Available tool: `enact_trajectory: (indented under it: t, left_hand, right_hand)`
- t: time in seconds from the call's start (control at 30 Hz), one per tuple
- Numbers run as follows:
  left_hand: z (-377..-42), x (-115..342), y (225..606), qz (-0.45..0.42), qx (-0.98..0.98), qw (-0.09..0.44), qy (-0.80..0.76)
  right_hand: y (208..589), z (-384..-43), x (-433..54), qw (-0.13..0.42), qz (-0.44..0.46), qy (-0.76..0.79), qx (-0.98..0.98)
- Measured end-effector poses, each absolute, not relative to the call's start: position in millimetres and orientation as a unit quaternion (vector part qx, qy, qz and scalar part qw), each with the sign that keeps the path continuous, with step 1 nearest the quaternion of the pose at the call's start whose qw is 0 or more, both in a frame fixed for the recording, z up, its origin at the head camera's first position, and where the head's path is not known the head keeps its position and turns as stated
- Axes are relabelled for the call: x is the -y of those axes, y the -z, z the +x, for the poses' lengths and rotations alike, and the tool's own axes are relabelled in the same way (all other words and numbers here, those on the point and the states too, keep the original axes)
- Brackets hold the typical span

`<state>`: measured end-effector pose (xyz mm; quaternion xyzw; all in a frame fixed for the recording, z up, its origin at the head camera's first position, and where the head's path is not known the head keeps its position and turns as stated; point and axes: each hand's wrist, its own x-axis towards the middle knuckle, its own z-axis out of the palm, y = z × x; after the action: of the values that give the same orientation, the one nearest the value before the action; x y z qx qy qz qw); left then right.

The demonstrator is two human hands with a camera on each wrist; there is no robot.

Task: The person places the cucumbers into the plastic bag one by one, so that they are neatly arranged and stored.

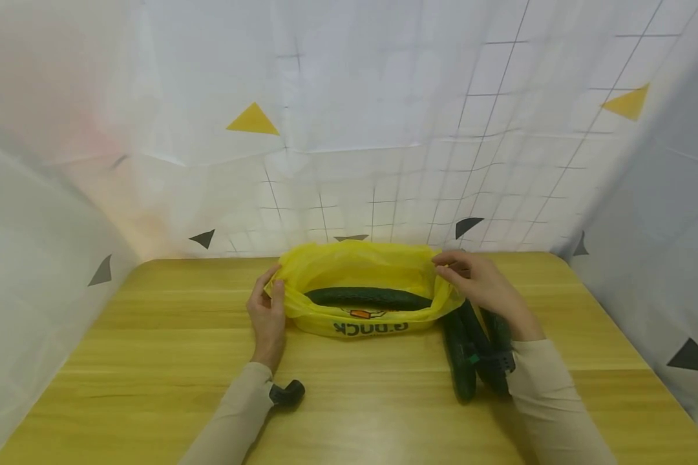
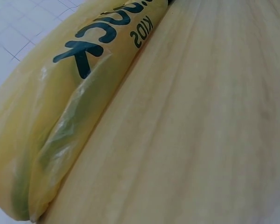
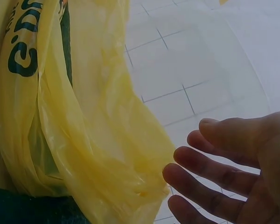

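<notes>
A yellow plastic bag [image 1: 360, 258] with dark printed lettering lies on the table, its mouth spread wide. Inside it a long green cucumber [image 1: 369, 297] shows through the opening. My left hand [image 1: 267, 316] grips the bag's left end, thumb and fingers on either side of the film; the left wrist view shows the bag's side [image 2: 74, 116] but not the hand. At the other end, my right hand [image 1: 479, 284] is close by the rim. In the right wrist view its loosely bent fingers [image 3: 214, 172] stand beside the film with nothing between them and the thumb.
Several more cucumbers [image 1: 459, 361] lie on the wooden table [image 1: 360, 400] beneath my right wrist, right of the bag. White sheeting [image 1: 355, 116] with grid lines and triangles rises behind the table and along both sides.
</notes>
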<state>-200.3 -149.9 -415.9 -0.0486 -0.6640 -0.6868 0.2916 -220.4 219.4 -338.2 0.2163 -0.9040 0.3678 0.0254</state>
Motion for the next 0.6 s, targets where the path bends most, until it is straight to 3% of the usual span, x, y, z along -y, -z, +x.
enact_trajectory:
  t: [0.6]
  left_hand:
    - [-198.5, 150.3, 415.1, -0.038, 0.672, 0.288, 0.681]
  right_hand:
    - [338.5, -221.6, -241.0, 0.041, 0.188, -0.359, 0.913]
